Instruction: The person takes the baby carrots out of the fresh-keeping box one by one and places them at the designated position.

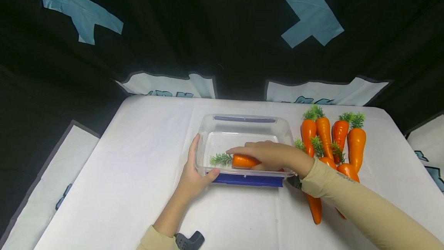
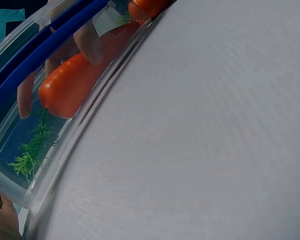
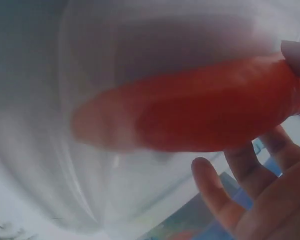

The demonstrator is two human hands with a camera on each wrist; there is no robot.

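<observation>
A clear plastic food container (image 1: 243, 128) with blue clips sits on the table, its top uncovered. My left hand (image 1: 194, 173) holds its near left corner, fingers along the left wall and thumb at the front rim. Inside lies an orange carrot (image 1: 244, 161) with a green leafy top (image 1: 221, 159) pointing left. My right hand (image 1: 270, 155) reaches in over the right side and grips this carrot, thumb and fingers on opposite sides of it. In the right wrist view the carrot (image 3: 199, 110) shows partly blurred through the container wall.
Several more carrots (image 1: 356, 146) with green tops lie in two rows right of the container, partly under the right forearm. A white cloth covers the table (image 1: 138, 138). Dark curtains (image 1: 194, 34) with blue patches hang behind.
</observation>
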